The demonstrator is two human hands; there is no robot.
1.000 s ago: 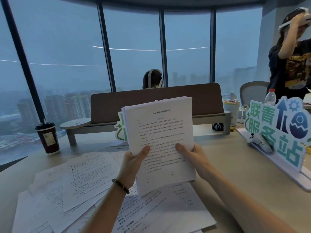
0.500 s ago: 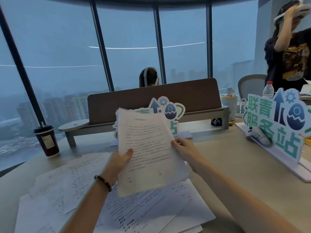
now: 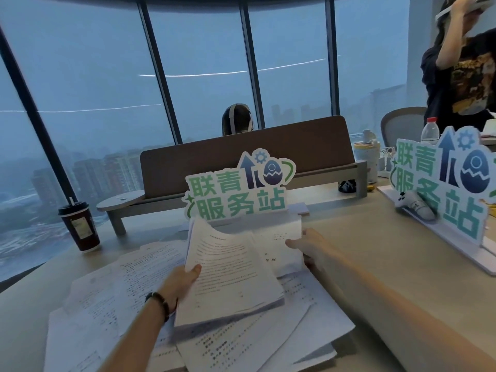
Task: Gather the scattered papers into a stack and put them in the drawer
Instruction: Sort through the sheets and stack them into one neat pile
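Observation:
A thick stack of printed white papers point(image 3: 230, 275) is tilted low over the desk, and my left hand point(image 3: 179, 283) grips its left edge, thumb on top. My right hand point(image 3: 306, 245) holds another white sheet point(image 3: 279, 237) by its right edge, just behind and to the right of the stack. Under both hands, loose printed sheets point(image 3: 112, 299) lie spread and overlapping across the near part of the beige desk point(image 3: 375, 251). No drawer is in view.
A dark paper cup point(image 3: 79, 226) stands at the left. A green-lettered standing sign point(image 3: 236, 187) is right behind the papers, a larger one point(image 3: 442, 181) at the right. A brown desk divider point(image 3: 247, 162) runs across the back. A person stands at the far right.
The stack has come down from upright in front of me to low over the desk. My right hand has let go of its edge and now holds a separate sheet.

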